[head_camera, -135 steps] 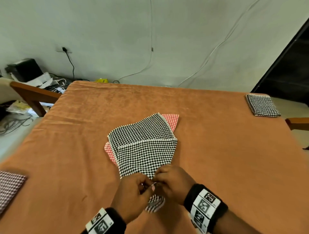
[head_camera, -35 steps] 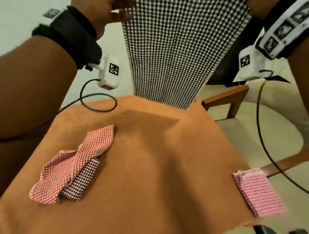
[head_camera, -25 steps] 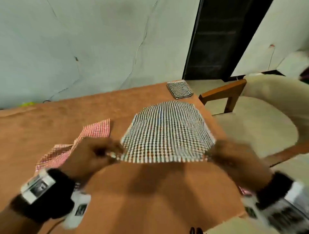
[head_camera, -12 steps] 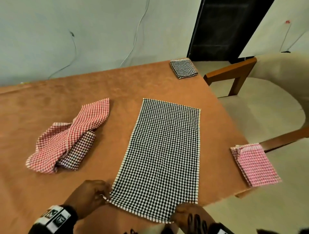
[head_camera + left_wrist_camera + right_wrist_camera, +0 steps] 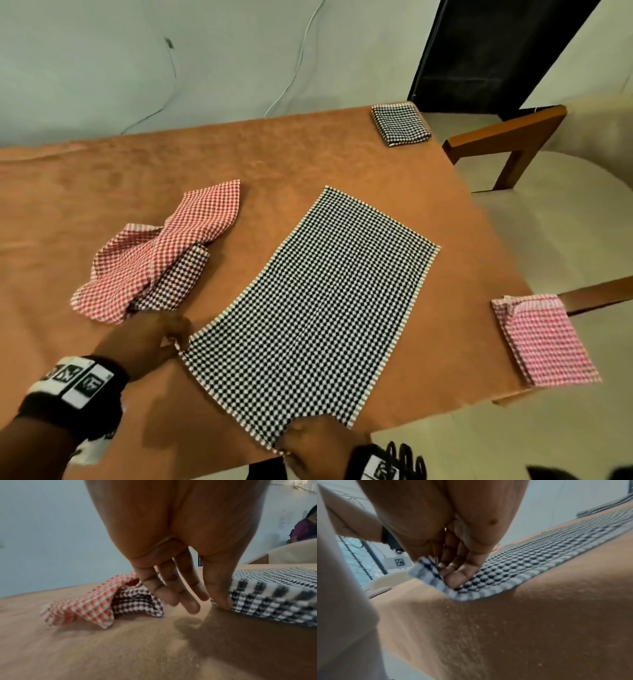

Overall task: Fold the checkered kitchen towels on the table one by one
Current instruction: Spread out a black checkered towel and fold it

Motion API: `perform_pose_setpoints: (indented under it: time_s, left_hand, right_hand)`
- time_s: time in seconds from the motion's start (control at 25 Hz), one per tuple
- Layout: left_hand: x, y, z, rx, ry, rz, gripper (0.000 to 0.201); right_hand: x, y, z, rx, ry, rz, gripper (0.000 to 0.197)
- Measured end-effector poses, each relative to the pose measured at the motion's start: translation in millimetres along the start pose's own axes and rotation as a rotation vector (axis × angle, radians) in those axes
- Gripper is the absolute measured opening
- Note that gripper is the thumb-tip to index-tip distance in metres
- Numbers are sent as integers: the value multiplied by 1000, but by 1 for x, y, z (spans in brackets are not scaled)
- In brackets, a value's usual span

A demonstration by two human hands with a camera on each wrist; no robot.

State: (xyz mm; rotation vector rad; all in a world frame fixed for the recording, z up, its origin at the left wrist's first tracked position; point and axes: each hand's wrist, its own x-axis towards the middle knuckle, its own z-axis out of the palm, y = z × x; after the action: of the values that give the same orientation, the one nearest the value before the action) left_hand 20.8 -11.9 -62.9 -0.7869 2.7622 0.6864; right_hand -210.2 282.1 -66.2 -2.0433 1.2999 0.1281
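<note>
A black-and-white checkered towel [image 5: 318, 308] lies spread flat on the orange table [image 5: 102, 178], its long side running away from me. My left hand [image 5: 171, 337] pinches its near left corner. In the left wrist view the thumb [image 5: 221, 595] presses on that corner of the towel [image 5: 274, 595] and the other fingers hang straight beside it. My right hand [image 5: 298, 442] pinches the near right corner at the table's front edge. In the right wrist view that corner of the towel [image 5: 539, 561] is turned up between thumb and fingers [image 5: 458, 577].
A crumpled heap of a red checkered towel [image 5: 157, 253] and a brown checkered one [image 5: 178, 277] lies left of the spread towel. A folded black towel [image 5: 400, 125] sits at the far right corner, a folded red one [image 5: 544, 339] at the right edge. A wooden chair [image 5: 507, 137] stands to the right.
The black towel has come down from the air and now lies flat on the table. Both hands have lowered to the table's near edge, still holding the near corners.
</note>
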Motion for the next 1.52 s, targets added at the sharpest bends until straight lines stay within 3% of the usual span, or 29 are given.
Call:
perform_pose_setpoints:
  time_s: [0.12,0.24,0.32,0.4,0.48,0.64,0.8,0.96,1.08,1.16,1.24,1.32,1.44,1.52]
  left_hand:
    - [-17,0,6,89,-63,-187,45]
    - [-38,35,21,28,119,-406,41]
    - [-40,82,44,-126,264,-428,48]
    - [-28,136,65,-219,251,-373,78]
    - [-3,176,90,-137,146,-377,108]
    - [47,209,115,-46,81,-510,124]
    - [60,201,128,-62,38,-634,113]
    - [47,171,126,-104,97,-820,97]
    - [31,136,105,-163,275,-1033,79]
    - [20,110,84,-163,405,-1134,53]
    - [12,88,73,-229,444,-1117,31]
    - [11,74,67,-302,399,-1060,18]
    - [21,58,55,-255,285,-1022,22]
    - [30,45,46,-214,296,-989,24]
  right_hand:
    - [20,-1,5,282,-60,144,43]
    - [4,3,-9,286,147,60,38]
    - [-11,35,-20,324,211,160,43]
    - [-17,74,-38,145,235,232,55]
    - [-10,107,-61,-70,180,264,70]
    - [28,148,-90,-359,63,240,82]
    - [48,173,-90,-381,26,253,79]
    - [50,199,-103,-286,58,349,77]
    - [52,230,-124,-219,162,495,73]
    - [47,254,-144,-166,328,718,68]
    - [34,273,-163,-54,424,929,62]
    - [23,290,-172,20,431,1022,60]
    - [12,311,-172,201,492,1005,52]
    - [5,316,-172,345,532,985,37]
